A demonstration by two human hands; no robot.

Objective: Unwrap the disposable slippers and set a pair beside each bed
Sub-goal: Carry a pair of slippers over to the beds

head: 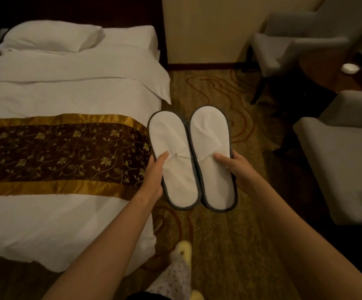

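Observation:
Two white disposable slippers with dark grey edging are held side by side in the air, soles down, toes pointing away from me. My left hand [155, 172] grips the left slipper [172, 152] at its outer edge, thumb on top. My right hand [235, 167] holds the right slipper [211, 148] the same way. No wrapper shows on them. They hover above the patterned carpet, just off the right side of the bed [56, 94], level with its gold and brown runner [63, 152].
A white pillow [52, 36] lies at the bed's head. Two grey armchairs [349, 152] stand to the right with a dark round table [336, 74] between them. Patterned carpet [219, 234] runs between bed and chairs. My foot in a yellow slipper [183, 249] is below.

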